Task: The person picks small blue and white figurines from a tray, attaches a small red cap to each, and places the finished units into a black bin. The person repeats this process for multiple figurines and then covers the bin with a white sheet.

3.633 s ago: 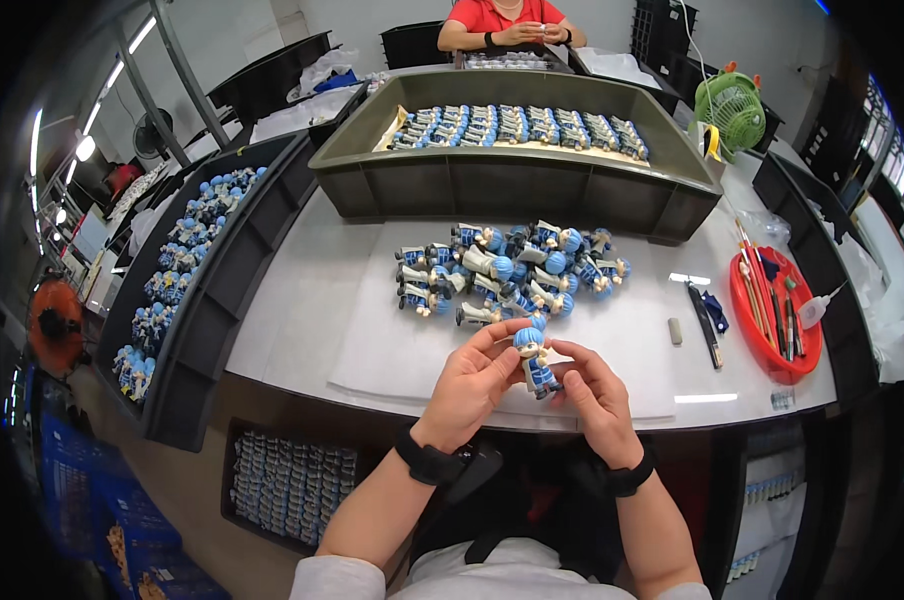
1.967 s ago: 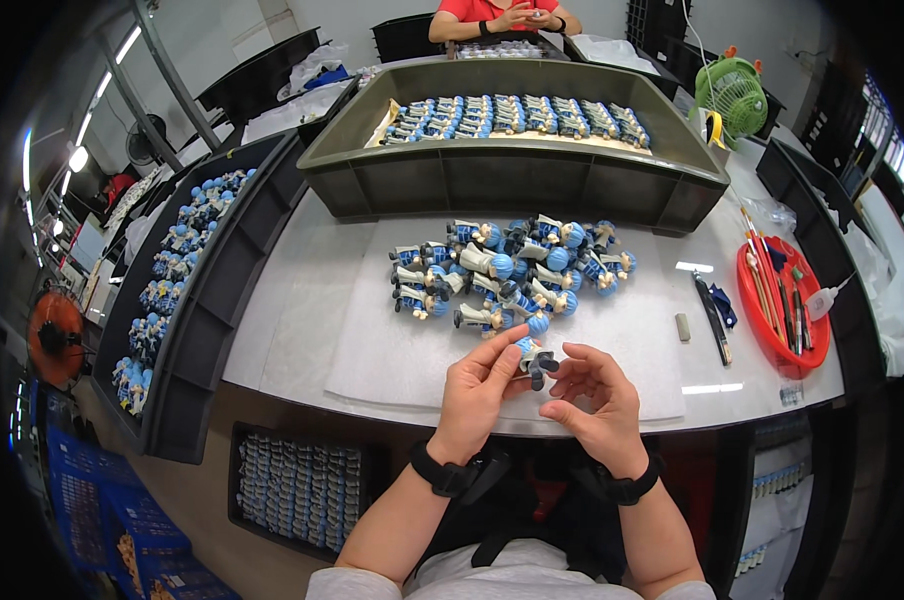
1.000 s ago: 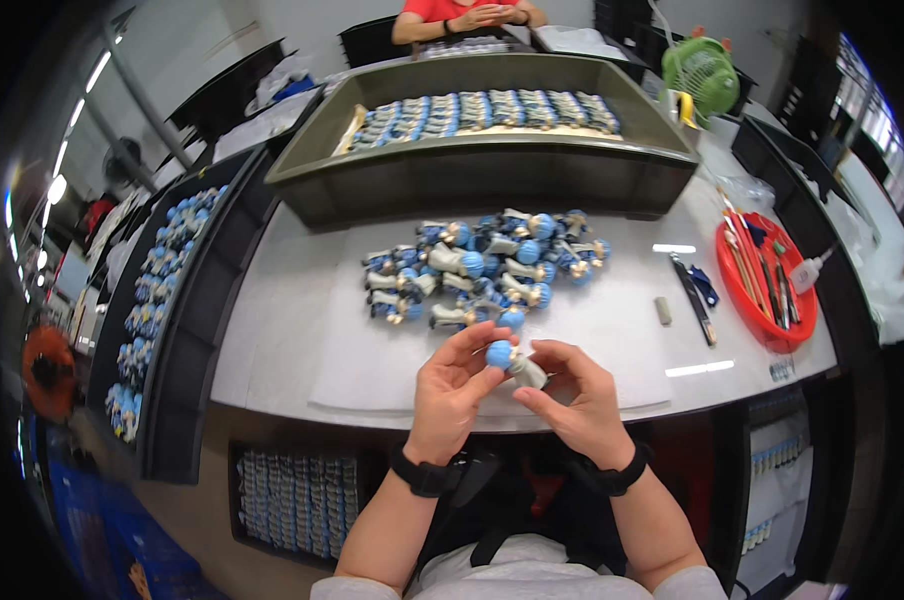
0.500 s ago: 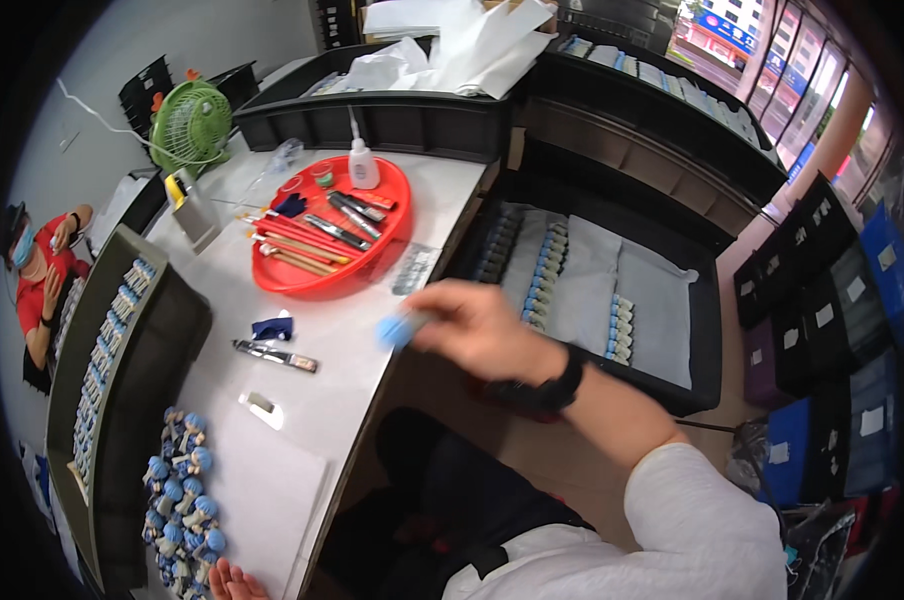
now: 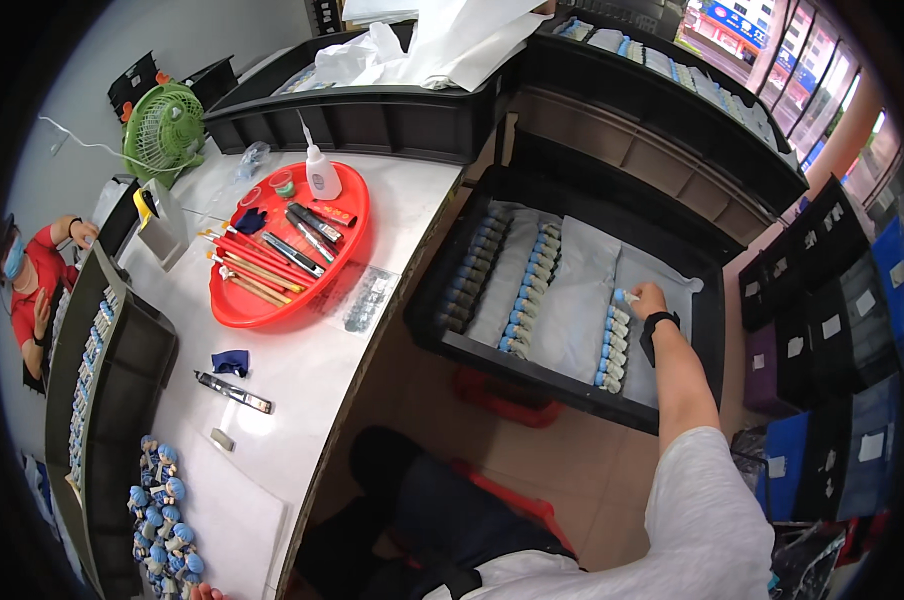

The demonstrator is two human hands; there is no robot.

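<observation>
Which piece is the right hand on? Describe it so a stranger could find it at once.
Start at the black bin beside the white table, lined with pale sheets. Go to the rightmost column of blue-and-white pieces. The blue-tipped piece at the column's far end, under the right hand, is the only one being touched.

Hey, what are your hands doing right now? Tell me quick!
Right hand setting a small blue-and-white part atop a row in the black bin. Left hand barely visible by the parts pile. Nothing blocking.
</observation>
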